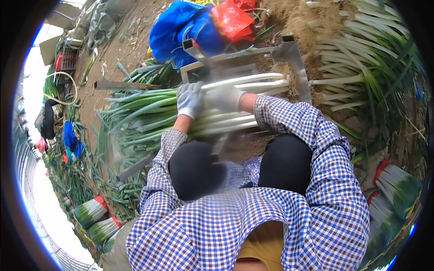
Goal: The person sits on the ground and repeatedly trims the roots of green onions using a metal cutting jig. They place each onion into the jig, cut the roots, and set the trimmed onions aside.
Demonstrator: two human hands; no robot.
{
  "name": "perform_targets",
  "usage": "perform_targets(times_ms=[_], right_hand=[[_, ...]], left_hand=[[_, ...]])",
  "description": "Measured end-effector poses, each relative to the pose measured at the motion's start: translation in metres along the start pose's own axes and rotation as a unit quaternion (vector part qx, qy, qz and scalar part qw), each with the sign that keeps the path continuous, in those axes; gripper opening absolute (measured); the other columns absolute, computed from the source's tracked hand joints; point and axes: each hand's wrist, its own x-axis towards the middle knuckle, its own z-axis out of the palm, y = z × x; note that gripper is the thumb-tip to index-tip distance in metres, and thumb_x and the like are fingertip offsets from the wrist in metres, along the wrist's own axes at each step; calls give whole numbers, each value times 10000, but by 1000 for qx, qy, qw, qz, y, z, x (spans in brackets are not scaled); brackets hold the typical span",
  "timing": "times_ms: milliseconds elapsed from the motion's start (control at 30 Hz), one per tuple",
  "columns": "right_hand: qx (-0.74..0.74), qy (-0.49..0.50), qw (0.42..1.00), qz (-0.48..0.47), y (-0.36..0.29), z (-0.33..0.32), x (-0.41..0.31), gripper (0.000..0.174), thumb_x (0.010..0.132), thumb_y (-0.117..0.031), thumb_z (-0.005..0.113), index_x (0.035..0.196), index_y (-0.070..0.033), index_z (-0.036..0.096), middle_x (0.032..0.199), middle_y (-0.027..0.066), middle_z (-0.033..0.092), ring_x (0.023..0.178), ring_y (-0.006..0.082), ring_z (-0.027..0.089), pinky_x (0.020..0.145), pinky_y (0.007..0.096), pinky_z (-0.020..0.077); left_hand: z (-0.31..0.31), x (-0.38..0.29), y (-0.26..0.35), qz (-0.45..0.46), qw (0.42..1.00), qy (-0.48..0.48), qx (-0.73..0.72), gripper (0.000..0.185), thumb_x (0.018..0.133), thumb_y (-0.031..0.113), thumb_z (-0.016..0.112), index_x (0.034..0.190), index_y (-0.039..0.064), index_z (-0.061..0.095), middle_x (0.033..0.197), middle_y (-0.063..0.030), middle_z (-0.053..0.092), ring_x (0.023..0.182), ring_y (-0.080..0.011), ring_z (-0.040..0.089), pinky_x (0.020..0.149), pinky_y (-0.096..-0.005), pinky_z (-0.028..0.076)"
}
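Note:
A thick bundle of long green onions (152,106) lies crosswise over a metal frame (298,67) before my knees. Its green leaves spread to the left, and the white stalks end in brown roots at the right. My left hand (190,99), in a grey-white knitted glove, curls over the bundle where green turns to white. Right against it, my gloved right hand (223,98) lies over the white stalks. Motion blurs that hand and hides how its fingers are set.
A large heap of rooted green onions (356,61) lies to the right. Blue netting (186,30) and a red plastic bag (234,20) sit beyond the frame. Wrapped onion bundles stand at the lower left (91,211) and lower right (398,189). Loose leaves litter the soil (112,57).

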Motion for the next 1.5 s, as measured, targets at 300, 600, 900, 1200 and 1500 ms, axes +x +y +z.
perform_targets(times_ms=[300, 600, 900, 1200, 1500], right_hand=[[605, 314, 729, 64, 10, -202, -267, 148, 1113, -129, 531, 1151, -34, 638, 712, 23, 643, 507, 84, 551, 508, 303, 523], [59, -364, 734, 570, -93, 16, -526, 403, 1033, -399, 639, 1305, -110, 706, 1118, 150, 778, 1022, 314, 750, 896, 459, 595], [170, -121, 667, 715, 34, 13, -429, 432, 1063, -412, 570, 1368, -124, 677, 1317, 153, 735, 1198, 330, 702, 1042, 448, 547], [263, 102, 459, 842, 85, 37, -472, 488, 1073, -306, 577, 1513, -96, 548, 1418, 217, 648, 1237, 363, 653, 1100, 449, 508], [398, 490, 153, 761, 144, 65, -544, 615, 1078, -89, 588, 1655, -120, 376, 1470, 204, 614, 924, 281, 756, 748, 366, 667]], left_hand=[[-4, -3, 5, -17, 998, -65, 17, 462, 974, 446, 649, 1343, 169, 643, 1213, -113, 678, 1201, -351, 579, 1110, -501, 382], [-3, -2, 7, -21, 994, -104, 18, 549, 945, 489, 685, 1364, 139, 634, 1274, -160, 668, 1245, -374, 572, 1141, -514, 366], [2, -6, -4, 15, 994, -90, 52, 573, 921, 466, 715, 1373, 129, 615, 1278, -136, 653, 1242, -377, 561, 1135, -528, 369], [2, -4, -1, 8, 996, -89, 29, 572, 902, 418, 726, 1379, 119, 624, 1283, -155, 656, 1233, -392, 571, 1128, -520, 382], [-1, -2, 3, 21, 994, -98, 51, 565, 926, 436, 685, 1376, 103, 607, 1280, -149, 654, 1214, -378, 577, 1113, -512, 381]])
